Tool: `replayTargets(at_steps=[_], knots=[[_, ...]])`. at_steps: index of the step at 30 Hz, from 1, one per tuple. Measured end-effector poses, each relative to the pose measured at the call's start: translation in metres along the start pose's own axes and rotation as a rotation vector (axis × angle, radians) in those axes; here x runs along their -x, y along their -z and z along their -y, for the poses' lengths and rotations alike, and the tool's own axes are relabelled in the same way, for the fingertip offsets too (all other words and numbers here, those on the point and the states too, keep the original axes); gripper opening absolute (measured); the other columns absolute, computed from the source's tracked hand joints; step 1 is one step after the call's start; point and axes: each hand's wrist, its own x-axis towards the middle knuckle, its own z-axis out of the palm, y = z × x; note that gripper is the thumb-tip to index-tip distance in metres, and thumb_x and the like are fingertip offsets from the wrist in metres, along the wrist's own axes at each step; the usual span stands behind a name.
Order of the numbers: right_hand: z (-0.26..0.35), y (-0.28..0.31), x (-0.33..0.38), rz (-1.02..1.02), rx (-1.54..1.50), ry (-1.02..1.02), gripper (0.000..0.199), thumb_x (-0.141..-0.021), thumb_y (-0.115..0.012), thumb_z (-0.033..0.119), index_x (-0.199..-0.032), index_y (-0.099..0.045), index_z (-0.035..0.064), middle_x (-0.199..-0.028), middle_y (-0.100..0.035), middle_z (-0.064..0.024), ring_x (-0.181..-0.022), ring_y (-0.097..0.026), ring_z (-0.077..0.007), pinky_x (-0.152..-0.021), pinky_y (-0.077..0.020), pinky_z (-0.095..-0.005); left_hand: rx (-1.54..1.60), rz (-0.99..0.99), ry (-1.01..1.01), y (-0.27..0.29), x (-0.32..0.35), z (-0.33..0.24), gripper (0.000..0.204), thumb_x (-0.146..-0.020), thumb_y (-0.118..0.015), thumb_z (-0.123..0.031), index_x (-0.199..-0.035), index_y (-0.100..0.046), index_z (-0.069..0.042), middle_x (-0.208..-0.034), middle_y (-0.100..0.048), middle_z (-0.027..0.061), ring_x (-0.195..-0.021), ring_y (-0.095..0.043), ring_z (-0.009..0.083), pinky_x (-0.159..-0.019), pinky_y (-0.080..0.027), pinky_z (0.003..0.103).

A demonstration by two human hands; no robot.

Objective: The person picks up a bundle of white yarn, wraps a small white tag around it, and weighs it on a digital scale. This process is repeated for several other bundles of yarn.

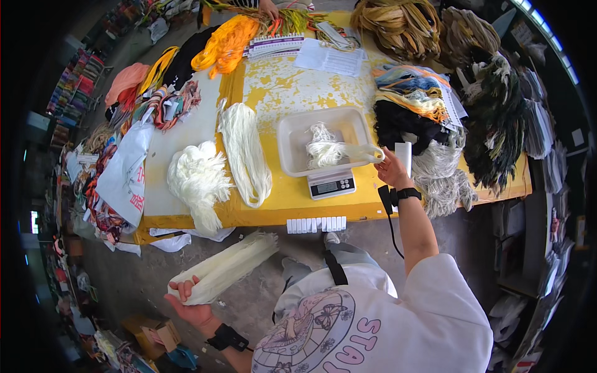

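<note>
At the far left, heaps of mixed coloured yarn [102, 186] crowd the edge of the yellow, paint-worn table [280, 87], with a white printed cloth bag [124, 171] lying over them and orange and peach skeins [227, 40] further up. Below the table edge, over the grey concrete floor [261, 292], the person's left hand [186, 298] is clenched around one end of a long cream-white yarn hank [227, 266], which slants up and to the right, held clear of the table. On the table above it lies a fluffy white bundle of yarn [199, 180] on a pale grey sheet, and just beside that a longer white skein [244, 152] stretched out lengthwise. A row of small white tags [316, 224] sits along the near table edge. Right of centre stands a small digital scale [331, 184] carrying a shallow translucent plastic tray [292, 133], and inside the tray rests a loose white yarn skein [324, 149]. One end of this skein trails over the tray's right rim, where the right hand [392, 169], with a black band at its wrist, pinches the strand between its fingertips. A black cable [388, 217] hangs off the table edge below that wrist. Near the hand lie a black yarn bundle [404, 124] and blue-and-yellow skeins [413, 87], with dark green and tan yarn heaps [491, 118] piled at the far right. At the top edge, another person's hand [268, 9] touches multicoloured yarn beside white paper sheets [329, 59].
</note>
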Motion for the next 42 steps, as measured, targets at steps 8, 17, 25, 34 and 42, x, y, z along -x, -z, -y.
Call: replayTargets(at_steps=[8,17,25,34,42], knots=[[0.001,-0.021,0.007,-0.209,0.164,0.072,0.033,-0.066,-0.067,0.044,-0.078,-0.054,0.016,-0.078,-0.053,0.0005,-0.077,-0.05,-0.0133,-0.062,-0.0339,-0.026,0.01,-0.035,0.063,-0.003,0.003,0.007,0.032,-0.085,-0.045,-0.036,-0.097,-0.05,-0.007,-0.061,-0.036,-0.0037,-0.064,-0.04,0.009,-0.095,-0.03,0.039],[-0.008,-0.09,0.011,-0.698,0.769,1.0,0.031,-0.07,-0.055,0.017,-0.097,-0.056,0.002,-0.069,-0.055,-0.0031,-0.063,-0.052,-0.0149,-0.058,-0.0404,-0.0265,-0.06,-0.254,0.204,0.031,0.009,-0.017,0.022,-0.089,-0.042,-0.025,-0.096,-0.052,-0.007,-0.055,-0.036,-0.0044,-0.054,-0.04,0.0081,-0.065,-0.04,0.029],[-0.162,-0.355,0.217,0.948,0.751,0.283,0.016,-0.081,-0.055,0.013,-0.094,-0.061,0.008,-0.076,-0.057,0.0016,-0.061,-0.049,-0.0037,-0.05,-0.0424,-0.0194,-0.29,-0.225,0.092,0.009,0.007,-0.03,0.045,-0.085,-0.045,-0.039,-0.109,-0.048,-0.001,-0.084,-0.054,0.0044,-0.078,-0.052,0.0162,-0.069,-0.044,0.03],[-0.263,-0.419,0.275,1.065,0.999,0.14,0.012,-0.077,-0.059,0.016,-0.084,-0.062,0.0063,-0.067,-0.058,0.0015,-0.057,-0.05,-0.0032,-0.045,-0.0388,-0.0177,-0.777,-0.002,-0.039,0.0,0.029,-0.072,0.054,-0.087,-0.04,-0.037,-0.121,-0.036,0.005,-0.121,-0.043,0.0136,-0.108,-0.044,0.0186,-0.089,-0.035,0.03],[-0.286,-0.417,0.275,0.97,0.71,-0.034,0.016,-0.077,-0.06,0.016,-0.084,-0.061,0.0015,-0.068,-0.059,-0.0004,-0.06,-0.054,-0.0048,-0.046,-0.0402,-0.0175,-0.543,-0.003,0.064,0.018,0.035,-0.097,0.045,-0.087,-0.044,-0.031,-0.117,-0.041,0.003,-0.116,-0.047,0.0099,-0.098,-0.049,0.0143,-0.08,-0.041,0.026]])
